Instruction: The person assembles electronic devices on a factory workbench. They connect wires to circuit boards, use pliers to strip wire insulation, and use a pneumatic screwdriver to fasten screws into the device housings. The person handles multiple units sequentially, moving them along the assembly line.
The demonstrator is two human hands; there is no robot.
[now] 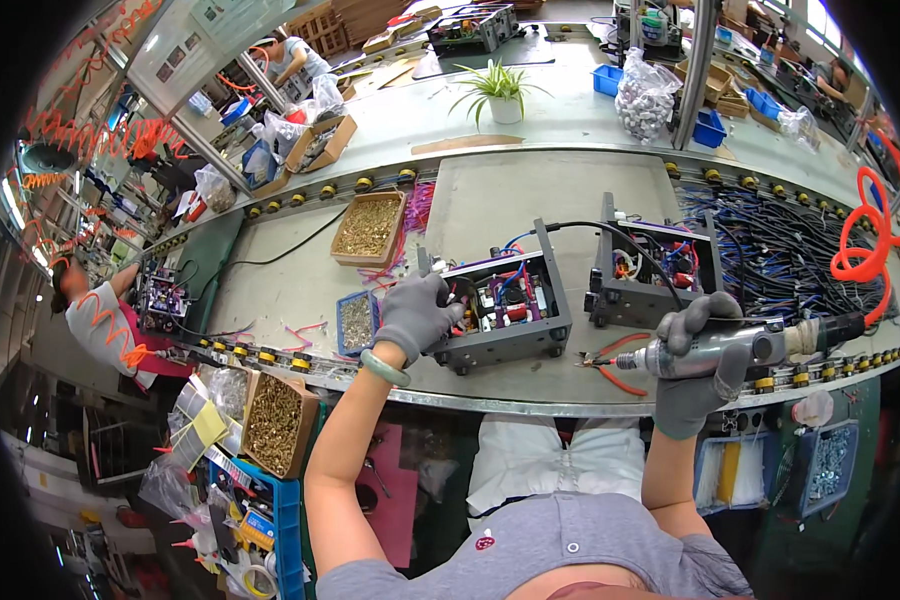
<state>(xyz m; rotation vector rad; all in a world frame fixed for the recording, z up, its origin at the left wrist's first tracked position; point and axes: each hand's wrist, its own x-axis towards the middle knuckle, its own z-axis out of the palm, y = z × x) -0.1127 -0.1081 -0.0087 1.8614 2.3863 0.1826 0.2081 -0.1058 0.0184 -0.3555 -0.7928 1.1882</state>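
A person's gloved left hand [416, 318] rests at the left edge of an open-topped gray metal chassis [505, 345] packed with wiring and components, at the middle of a gray workbench [270, 305]. Its fingers bend over the edge; whether they pinch anything, I cannot tell. The gloved right hand [692, 392] wraps its fingers around a silver pneumatic screwdriver [735, 348], nose pointing left, above red-handled pliers [591, 361]. A second chassis [640, 308] stands just right of the first, beside black cables [795, 255]. A box of brass-colored screws [370, 224] sits farther left.
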